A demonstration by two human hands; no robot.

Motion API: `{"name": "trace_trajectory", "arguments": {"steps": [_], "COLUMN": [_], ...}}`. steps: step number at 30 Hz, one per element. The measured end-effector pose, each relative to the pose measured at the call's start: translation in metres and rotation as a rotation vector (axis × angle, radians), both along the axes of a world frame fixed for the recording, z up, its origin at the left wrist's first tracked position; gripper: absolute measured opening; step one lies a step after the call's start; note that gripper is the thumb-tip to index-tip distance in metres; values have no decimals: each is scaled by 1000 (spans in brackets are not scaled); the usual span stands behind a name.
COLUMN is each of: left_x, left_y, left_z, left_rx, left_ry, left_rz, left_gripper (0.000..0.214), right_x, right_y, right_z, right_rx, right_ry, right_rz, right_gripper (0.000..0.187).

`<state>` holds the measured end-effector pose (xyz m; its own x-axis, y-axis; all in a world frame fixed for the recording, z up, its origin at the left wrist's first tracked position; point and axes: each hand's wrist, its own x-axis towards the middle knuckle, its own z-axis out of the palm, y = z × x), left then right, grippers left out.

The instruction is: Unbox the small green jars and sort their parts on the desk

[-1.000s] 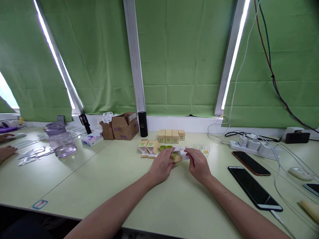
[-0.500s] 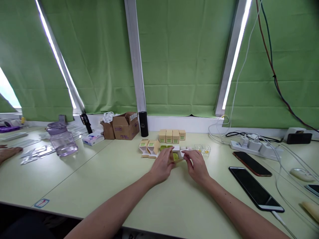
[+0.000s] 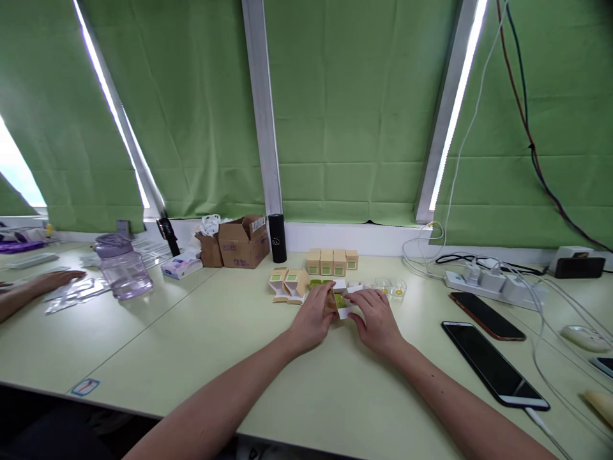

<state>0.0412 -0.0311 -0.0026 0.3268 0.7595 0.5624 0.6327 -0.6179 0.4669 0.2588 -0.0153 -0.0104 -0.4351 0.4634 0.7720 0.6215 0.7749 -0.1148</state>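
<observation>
Phones (image 3: 495,364), power strip (image 3: 493,289) right of right hand (image 3: 376,319)

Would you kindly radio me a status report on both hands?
Left hand holding open box. Right hand at its white flaps. More boxes stand behind; nothing seen blocking the hands.

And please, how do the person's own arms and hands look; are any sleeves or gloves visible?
The left hand and the right hand wear no gloves, and no watch or bracelet shows at either wrist. The left forearm and the right forearm show no sleeves; tiny spots dot the right one.
</observation>
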Motion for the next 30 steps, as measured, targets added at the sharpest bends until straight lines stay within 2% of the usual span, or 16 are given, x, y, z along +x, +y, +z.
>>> {"name": "trace_trajectory", "arguments": {"steps": [7, 14, 16, 20, 28, 30], "left_x": [1, 5, 6, 6, 8, 9], "left_y": [-2, -6, -8, -10, -14, -15], "left_z": [1, 4, 5, 7, 9, 9], "left_rx": [13, 73, 83, 76, 102, 117], "left_ry": [19, 60, 79, 88, 210, 239], "left_rz": [-11, -21, -25, -25, -21, -25], "left_gripper": [72, 70, 68, 69, 73, 73], "right_x": [0, -2, -5, -12, -7, -7], "right_y": [-1, -12, -15, -14, -1, 1], "right_z": [-1, 7, 7, 3, -3, -6], "right_rx": [18, 217, 232, 146, -165, -191], "right_ry": [6, 55, 67, 140, 253, 263], "right_rz": [-34, 91, 141, 180, 36, 29], "right_gripper": [36, 46, 47, 44, 10, 10]}}
